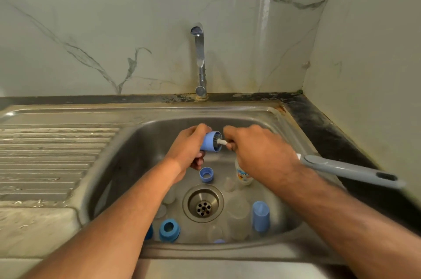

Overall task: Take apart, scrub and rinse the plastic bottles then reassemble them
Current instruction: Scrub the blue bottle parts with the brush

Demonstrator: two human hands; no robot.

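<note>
Caps (210, 143): one held, four blue parts in sink (145, 132).

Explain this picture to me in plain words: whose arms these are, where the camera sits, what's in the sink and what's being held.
The one picture comes from a camera worn on a person's head, looking down at their own bare arms over a steel sink. The left hand grips a blue cap. The right hand holds a brush with a long grey handle, its head pushed inside the cap. In the basin lie a blue ring, a darker blue ring, another blue cap, a clear bottle and other pale, blurry clear parts. The tap shows no running water.
</note>
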